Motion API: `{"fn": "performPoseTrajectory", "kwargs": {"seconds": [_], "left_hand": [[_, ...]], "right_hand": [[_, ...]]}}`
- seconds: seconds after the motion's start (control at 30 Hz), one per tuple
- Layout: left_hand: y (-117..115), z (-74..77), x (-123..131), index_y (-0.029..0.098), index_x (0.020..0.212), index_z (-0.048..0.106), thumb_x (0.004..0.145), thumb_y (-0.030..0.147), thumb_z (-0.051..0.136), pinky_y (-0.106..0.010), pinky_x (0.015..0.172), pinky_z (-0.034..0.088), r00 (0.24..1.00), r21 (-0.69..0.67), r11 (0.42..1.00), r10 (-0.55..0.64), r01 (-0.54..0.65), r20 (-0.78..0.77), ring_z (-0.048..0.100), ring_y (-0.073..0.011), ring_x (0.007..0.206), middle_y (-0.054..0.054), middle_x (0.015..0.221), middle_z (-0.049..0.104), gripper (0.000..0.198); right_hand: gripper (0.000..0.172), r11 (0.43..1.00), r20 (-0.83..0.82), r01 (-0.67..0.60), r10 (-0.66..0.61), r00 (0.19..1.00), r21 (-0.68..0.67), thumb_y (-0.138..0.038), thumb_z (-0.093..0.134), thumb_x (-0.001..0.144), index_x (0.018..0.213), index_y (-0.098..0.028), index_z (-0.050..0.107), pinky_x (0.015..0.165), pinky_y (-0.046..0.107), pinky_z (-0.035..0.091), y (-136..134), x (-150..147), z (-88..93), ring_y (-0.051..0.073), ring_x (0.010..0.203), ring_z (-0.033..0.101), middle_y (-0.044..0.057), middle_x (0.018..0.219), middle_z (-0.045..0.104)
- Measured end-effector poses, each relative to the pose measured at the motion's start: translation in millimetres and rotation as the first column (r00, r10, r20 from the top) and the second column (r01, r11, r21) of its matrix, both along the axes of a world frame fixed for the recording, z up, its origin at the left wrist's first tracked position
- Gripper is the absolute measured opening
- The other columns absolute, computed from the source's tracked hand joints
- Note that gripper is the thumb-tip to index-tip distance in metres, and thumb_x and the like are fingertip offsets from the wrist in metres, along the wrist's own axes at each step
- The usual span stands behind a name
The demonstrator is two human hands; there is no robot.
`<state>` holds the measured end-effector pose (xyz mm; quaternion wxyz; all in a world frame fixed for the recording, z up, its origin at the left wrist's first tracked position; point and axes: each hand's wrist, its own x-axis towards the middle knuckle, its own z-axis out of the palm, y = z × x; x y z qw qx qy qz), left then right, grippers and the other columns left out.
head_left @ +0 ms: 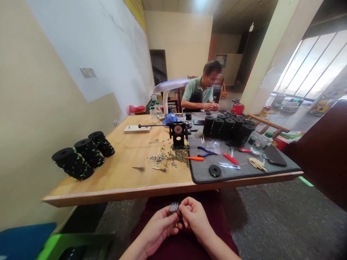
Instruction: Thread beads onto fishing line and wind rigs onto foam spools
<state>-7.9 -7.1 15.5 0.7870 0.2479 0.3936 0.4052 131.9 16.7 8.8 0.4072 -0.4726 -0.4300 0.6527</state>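
Observation:
My left hand point(162, 224) is closed around a small grey-white bundle with dark bits along its top edge point(174, 207); I cannot make out its exact kind. A bit of yellow shows below it near the fingers. My right hand point(193, 216) is closed in a pinch right beside the bundle, its thumb and index finger together; whatever they grip is too small to name. Both hands are over my dark red lap, in front of the table edge point(119, 196). On the table nearest them lie small bristly bundles point(159, 169) and a black foam spool point(215, 170).
A black hand-cranked winder point(178, 134) stands mid-table behind scattered small metal pieces point(177, 156) and coloured beads point(158, 159). Pliers point(206, 151) and an orange-handled tool point(195, 158) lie on a grey mat point(200, 176). Stacked black spools point(229, 126) stand right, others point(84, 151) left. A co-worker point(199, 92) sits opposite.

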Motion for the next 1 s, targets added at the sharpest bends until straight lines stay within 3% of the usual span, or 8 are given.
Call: {"fn": "performPoseTrajectory", "kwargs": {"seconds": [0.2, 0.43, 0.73, 1.0], "left_hand": [[2.1, -5.8, 3.8, 0.014, 0.077, 0.062, 0.066, 0.023, 0.078, -0.020, 0.053, 0.042, 0.993, -0.025, 0.993, 0.117, -0.117, -0.015, 0.056, -0.0084, 0.055, 0.003, 0.063, 0.056, 0.022], [2.2, -0.9, 5.4, 0.015, 0.067, 0.057, 0.062, 0.028, 0.079, -0.018, 0.048, 0.033, 0.981, 0.005, 0.986, 0.166, -0.166, -0.105, 0.045, -0.0064, 0.048, 0.007, 0.053, 0.049, 0.026], [2.2, -2.5, 3.2, 0.016, 0.067, 0.053, 0.064, 0.021, 0.068, -0.019, 0.046, 0.027, 0.994, -0.044, 0.994, 0.099, -0.102, -0.055, 0.045, -0.0064, 0.045, 0.006, 0.052, 0.048, 0.016], [2.7, 2.9, 7.0, 0.015, 0.061, 0.052, 0.061, 0.016, 0.062, -0.020, 0.044, 0.021, 0.992, -0.020, 1.000, 0.021, -0.023, -0.127, 0.043, -0.0060, 0.042, 0.005, 0.050, 0.049, 0.010]], "right_hand": [[0.036, 1.000, 0.018, 0.003, -0.003, 1.000, 0.026, -0.049, 0.065, 0.068, 0.065, -0.019, 0.045, 0.032, 0.016, 0.018, 1.6, -0.5, -4.3, 0.003, 0.026, 0.026, -0.012, 0.030, 0.041], [0.034, 0.997, 0.030, -0.061, 0.060, 0.998, 0.037, -0.049, 0.063, 0.069, 0.066, -0.019, 0.046, 0.032, 0.016, 0.018, 1.7, -0.9, -10.4, 0.003, 0.025, 0.027, -0.012, 0.031, 0.042], [0.038, 0.997, 0.017, -0.077, 0.076, 0.997, 0.017, -0.054, 0.064, 0.068, 0.068, -0.018, 0.049, 0.032, 0.016, 0.019, 2.9, 0.9, -8.6, 0.003, 0.026, 0.027, -0.011, 0.032, 0.044], [0.038, 0.995, 0.029, -0.099, 0.098, 0.995, 0.012, -0.053, 0.064, 0.067, 0.069, -0.018, 0.051, 0.031, 0.016, 0.021, 3.5, 0.8, -5.7, 0.003, 0.027, 0.029, -0.010, 0.034, 0.046]]}}
